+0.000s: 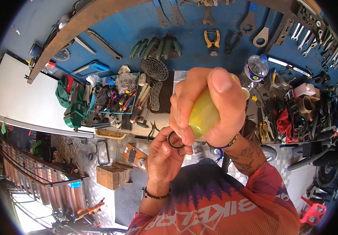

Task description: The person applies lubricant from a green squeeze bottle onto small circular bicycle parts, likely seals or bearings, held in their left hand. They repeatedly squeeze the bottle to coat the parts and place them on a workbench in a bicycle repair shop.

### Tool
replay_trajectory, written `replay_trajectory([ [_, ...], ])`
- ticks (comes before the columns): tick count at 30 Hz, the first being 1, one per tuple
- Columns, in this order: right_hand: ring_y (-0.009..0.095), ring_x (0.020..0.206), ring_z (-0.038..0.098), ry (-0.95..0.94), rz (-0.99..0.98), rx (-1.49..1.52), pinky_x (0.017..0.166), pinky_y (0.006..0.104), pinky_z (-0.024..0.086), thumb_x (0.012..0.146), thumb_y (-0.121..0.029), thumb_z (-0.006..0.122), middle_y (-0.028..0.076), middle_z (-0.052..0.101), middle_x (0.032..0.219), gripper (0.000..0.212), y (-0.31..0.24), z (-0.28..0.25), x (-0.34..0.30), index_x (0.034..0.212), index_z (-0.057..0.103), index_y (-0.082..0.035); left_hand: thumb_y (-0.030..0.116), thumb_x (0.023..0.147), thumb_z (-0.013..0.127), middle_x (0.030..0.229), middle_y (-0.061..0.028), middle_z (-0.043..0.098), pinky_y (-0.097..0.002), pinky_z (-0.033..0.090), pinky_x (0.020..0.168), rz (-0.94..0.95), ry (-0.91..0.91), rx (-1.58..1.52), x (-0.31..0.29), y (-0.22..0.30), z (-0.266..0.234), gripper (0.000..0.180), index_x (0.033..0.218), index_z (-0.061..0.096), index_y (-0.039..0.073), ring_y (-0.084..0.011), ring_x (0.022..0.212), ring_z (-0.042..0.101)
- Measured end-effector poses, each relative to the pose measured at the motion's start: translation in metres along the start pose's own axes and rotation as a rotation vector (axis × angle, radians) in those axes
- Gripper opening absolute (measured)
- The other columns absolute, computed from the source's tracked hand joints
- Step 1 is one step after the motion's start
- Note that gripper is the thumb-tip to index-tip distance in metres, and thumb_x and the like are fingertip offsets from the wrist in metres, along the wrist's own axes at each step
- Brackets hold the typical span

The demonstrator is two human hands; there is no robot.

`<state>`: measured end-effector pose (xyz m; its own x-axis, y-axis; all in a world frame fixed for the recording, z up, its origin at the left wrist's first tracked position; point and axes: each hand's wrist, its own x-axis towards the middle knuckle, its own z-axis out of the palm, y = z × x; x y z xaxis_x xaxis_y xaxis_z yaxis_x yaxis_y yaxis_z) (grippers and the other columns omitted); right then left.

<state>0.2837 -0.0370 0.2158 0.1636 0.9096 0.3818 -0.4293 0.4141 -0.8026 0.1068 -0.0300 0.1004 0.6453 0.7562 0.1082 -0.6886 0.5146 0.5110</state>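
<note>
Close in front of me, my right hand (227,103) is wrapped round a yellow-green squeeze bottle (204,116), tilted with its lower end toward the left hand. Fingers and thumb cover much of it, and its nozzle is hidden. Just below and to the left, my left hand (163,160) pinches a small dark metal ring (169,141) with a shiny edge, its opening facing up toward me. The right fingertips come right up to the ring; whether they touch it I cannot tell.
Behind the hands runs a workbench with a tool tray (116,98), a bicycle cassette (154,69) and a clear plastic bottle (256,67). Pliers and loose tools crowd its right side. Wrenches (261,37) hang on the blue wall. A wooden box (113,175) stands on the floor.
</note>
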Motion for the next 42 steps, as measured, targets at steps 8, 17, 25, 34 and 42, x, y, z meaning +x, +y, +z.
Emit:
replay_trajectory([
  [8, 0.021, 0.042, 0.058, -0.019, -0.019, -0.041, 0.046, 0.0335, 0.049, 0.111, -0.055, 0.038, 0.013, 0.055, 0.055, 0.073, 0.002, -0.002, -0.002, 0.076, 0.061, 0.004, 0.027, 0.103, 0.071, 0.13, -0.023, 0.068, -0.0437, 0.062, 0.093, -0.009, -0.065, 0.009, -0.001, -0.001, -0.007, 0.057, 0.147, 0.051, -0.004, -0.0311, 0.111, 0.072],
  [17, 0.019, 0.039, 0.054, 0.009, -0.021, -0.074, 0.045, 0.0329, 0.047, 0.112, -0.053, 0.034, 0.011, 0.052, 0.055, 0.07, 0.001, 0.001, -0.004, 0.076, 0.058, 0.003, 0.029, 0.102, 0.072, 0.13, -0.0241, 0.068, -0.0436, 0.062, 0.093, -0.024, -0.04, 0.052, -0.002, -0.002, -0.009, 0.059, 0.145, 0.051, -0.006, -0.0306, 0.106, 0.074],
  [25, 0.018, 0.038, 0.05, 0.026, -0.018, -0.092, 0.043, 0.0327, 0.044, 0.112, -0.053, 0.032, 0.01, 0.049, 0.054, 0.069, 0.0, 0.004, -0.004, 0.075, 0.056, 0.001, 0.028, 0.103, 0.071, 0.128, -0.0211, 0.069, -0.0427, 0.062, 0.092, -0.023, -0.039, 0.016, -0.003, -0.003, -0.012, 0.058, 0.145, 0.05, -0.007, -0.0304, 0.103, 0.074],
  [34, 0.016, 0.037, 0.043, 0.059, -0.032, -0.054, 0.042, 0.0327, 0.045, 0.112, -0.052, 0.028, 0.009, 0.048, 0.051, 0.071, 0.003, 0.004, -0.003, 0.075, 0.056, 0.001, 0.027, 0.104, 0.07, 0.124, -0.0183, 0.07, -0.0423, 0.062, 0.093, -0.039, -0.032, 0.023, -0.004, -0.003, -0.01, 0.057, 0.147, 0.051, -0.006, -0.0307, 0.105, 0.074],
  [42, 0.016, 0.038, 0.044, 0.016, -0.031, -0.017, 0.042, 0.0328, 0.045, 0.112, -0.052, 0.027, 0.008, 0.049, 0.051, 0.072, 0.003, 0.0, -0.003, 0.073, 0.057, 0.001, 0.025, 0.105, 0.069, 0.124, -0.0196, 0.07, -0.0433, 0.062, 0.095, -0.053, -0.046, 0.0, -0.002, -0.004, -0.01, 0.054, 0.147, 0.052, -0.004, -0.0321, 0.11, 0.073],
])
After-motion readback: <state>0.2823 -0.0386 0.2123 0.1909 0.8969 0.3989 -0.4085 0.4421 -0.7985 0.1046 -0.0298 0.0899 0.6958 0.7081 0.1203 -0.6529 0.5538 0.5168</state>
